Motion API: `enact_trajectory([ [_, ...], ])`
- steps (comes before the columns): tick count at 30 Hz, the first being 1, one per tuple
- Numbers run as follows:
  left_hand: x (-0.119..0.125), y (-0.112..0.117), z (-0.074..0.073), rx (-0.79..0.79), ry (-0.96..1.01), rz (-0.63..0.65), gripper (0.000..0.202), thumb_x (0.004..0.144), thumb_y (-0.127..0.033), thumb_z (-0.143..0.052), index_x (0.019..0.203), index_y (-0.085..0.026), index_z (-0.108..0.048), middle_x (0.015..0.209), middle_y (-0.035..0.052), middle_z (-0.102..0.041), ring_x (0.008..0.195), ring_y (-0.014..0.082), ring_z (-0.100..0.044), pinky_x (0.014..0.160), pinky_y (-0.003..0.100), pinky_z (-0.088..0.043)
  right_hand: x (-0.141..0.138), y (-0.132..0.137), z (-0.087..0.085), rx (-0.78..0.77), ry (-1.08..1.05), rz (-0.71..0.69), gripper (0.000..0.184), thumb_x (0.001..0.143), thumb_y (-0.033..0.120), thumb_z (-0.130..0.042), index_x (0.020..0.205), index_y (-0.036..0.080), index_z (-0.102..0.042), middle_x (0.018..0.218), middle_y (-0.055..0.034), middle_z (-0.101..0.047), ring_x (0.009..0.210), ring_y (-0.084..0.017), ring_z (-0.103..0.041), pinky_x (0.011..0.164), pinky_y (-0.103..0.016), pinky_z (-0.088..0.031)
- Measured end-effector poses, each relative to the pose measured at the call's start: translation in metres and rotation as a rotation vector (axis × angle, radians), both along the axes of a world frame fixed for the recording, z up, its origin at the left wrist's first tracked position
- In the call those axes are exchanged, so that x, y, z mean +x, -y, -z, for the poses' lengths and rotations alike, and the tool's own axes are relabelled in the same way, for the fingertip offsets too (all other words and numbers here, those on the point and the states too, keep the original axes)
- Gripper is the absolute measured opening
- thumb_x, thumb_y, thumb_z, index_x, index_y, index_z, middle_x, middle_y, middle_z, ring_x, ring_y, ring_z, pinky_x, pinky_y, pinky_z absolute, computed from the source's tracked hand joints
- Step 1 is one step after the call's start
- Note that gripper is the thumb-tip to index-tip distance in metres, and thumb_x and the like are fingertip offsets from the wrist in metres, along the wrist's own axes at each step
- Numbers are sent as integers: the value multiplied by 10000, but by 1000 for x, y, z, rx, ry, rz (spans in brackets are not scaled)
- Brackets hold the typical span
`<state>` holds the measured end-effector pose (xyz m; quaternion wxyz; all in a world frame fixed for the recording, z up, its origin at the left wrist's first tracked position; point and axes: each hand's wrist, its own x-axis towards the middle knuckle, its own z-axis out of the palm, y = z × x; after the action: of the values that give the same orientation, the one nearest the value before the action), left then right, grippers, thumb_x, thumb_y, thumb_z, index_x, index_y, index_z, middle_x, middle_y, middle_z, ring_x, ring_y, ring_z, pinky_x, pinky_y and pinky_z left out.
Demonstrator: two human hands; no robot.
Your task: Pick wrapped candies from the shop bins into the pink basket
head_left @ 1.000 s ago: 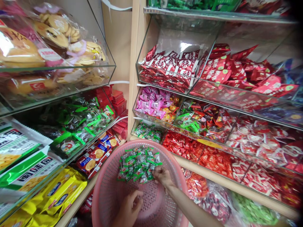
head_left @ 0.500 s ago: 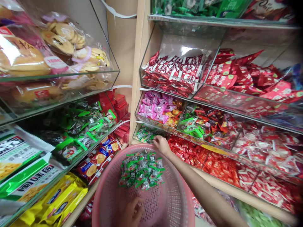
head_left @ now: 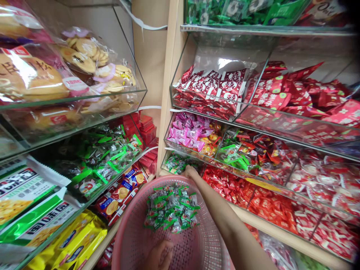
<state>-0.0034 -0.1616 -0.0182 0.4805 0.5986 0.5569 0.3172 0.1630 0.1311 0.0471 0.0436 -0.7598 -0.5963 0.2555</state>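
The pink perforated plastic basket [head_left: 128, 219] is below me with a heap of small green-and-clear wrapped candies [head_left: 173, 206] in its far half. Inside its near half is my left hand [head_left: 161, 255], fingers loosely curled and apart, with nothing visible between them. My right arm reaches across the basket's right rim. At the low corner bin, my right hand [head_left: 189, 171] is at similar green wrapped candies [head_left: 176, 163]; its fingers are mostly hidden, so I cannot see what they hold.
Clear shelf bins rise on both sides. To the right are pink candies [head_left: 187, 131], red candies [head_left: 222, 183] and red packets [head_left: 210, 84]. On the left are bagged cookies [head_left: 84, 48], green packs [head_left: 30, 221] and yellow packs [head_left: 73, 240]. A wooden post [head_left: 165, 86] separates the shelves.
My right hand has gone deeper into the corner bin, and its fingers show less. The view has shifted slightly, so basket and shelves sit a little lower and further right. My left hand stays in the basket.
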Motion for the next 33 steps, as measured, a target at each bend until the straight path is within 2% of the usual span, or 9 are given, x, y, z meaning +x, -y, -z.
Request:
enact_trajectory([
  [5, -1, -5, 2, 25, -5, 7, 364, 835, -477, -414, 913, -197, -632, 805, 53, -661, 746, 175, -595, 692, 253, -453, 11, 7, -6, 107, -19, -19, 199, 636, 211, -677, 813, 122, -686, 883, -159, -694, 903, -269, -651, 678, -272, -473],
  [11, -1, -4, -7, 19, -7, -7, 376, 834, -490, -425, 909, -198, -648, 815, 59, -673, 746, 175, -603, 672, 244, -461, 24, 24, -36, 289, -114, -54, 183, 730, 180, -558, 864, 135, -674, 929, -117, -690, 931, -224, -628, 770, -262, -455],
  [13, -3, -5, -14, 25, 14, 14, 359, 840, -465, -425, 913, -195, -650, 835, 64, -679, 775, 179, -613, 681, 239, -470, 27, 40, -46, 352, -275, -47, 208, 750, 172, -512, 889, 147, -665, 892, -76, -693, 878, -188, -634, 757, -250, -469],
  [15, -5, -11, -24, 56, 30, 16, 337, 839, -440, -435, 910, -196, -656, 888, 72, -685, 847, 189, -617, 750, 253, -479, 30, 64, -53, 368, -639, -7, 236, 753, 173, -494, 926, 150, -652, 852, -46, -690, 783, -154, -638, 706, -242, -497],
  [17, -8, -21, -35, 83, 41, -17, 322, 830, -438, -454, 908, -203, -659, 918, 73, -689, 892, 199, -617, 807, 278, -479, 31, 93, -58, 277, -1054, 37, 249, 752, 214, -525, 964, 163, -646, 867, -30, -685, 729, -127, -635, 687, -244, -517],
  [20, -13, -43, -57, 73, 71, -70, 341, 807, -470, -481, 926, -197, -647, 883, 68, -691, 827, 190, -633, 746, 281, -501, 29, 138, -62, 94, -1380, 47, 266, 728, 281, -627, 972, 179, -660, 908, -30, -681, 723, -105, -634, 707, -236, -516],
  [27, -9, -76, -118, 56, 253, -145, 432, 779, -496, -523, 1038, -158, -600, 960, 82, -669, 832, 185, -635, 705, 287, -505, 19, 196, -70, 54, -1495, 2, 329, 691, 367, -707, 972, 199, -672, 1039, -51, -656, 918, -164, -616, 825, -287, -482],
  [30, -1, -75, -131, 55, 289, -134, 423, 772, -450, -564, 1074, -154, -576, 845, 47, -667, 731, 151, -615, 627, 249, -483, 19, 205, -76, 65, -1448, -35, 323, 694, 355, -713, 982, 217, -671, 998, -38, -669, 925, -165, -611, 832, -283, -472],
  [33, 4, -72, -137, 62, 306, -130, 342, 774, -412, -576, 979, -138, -593, 659, 3, -633, 597, 119, -563, 580, 231, -456, 18, 211, -79, 88, -1419, -71, 340, 688, 365, -722, 993, 224, -667, 1012, -36, -668, 981, -173, -592, 857, -277, -456],
])
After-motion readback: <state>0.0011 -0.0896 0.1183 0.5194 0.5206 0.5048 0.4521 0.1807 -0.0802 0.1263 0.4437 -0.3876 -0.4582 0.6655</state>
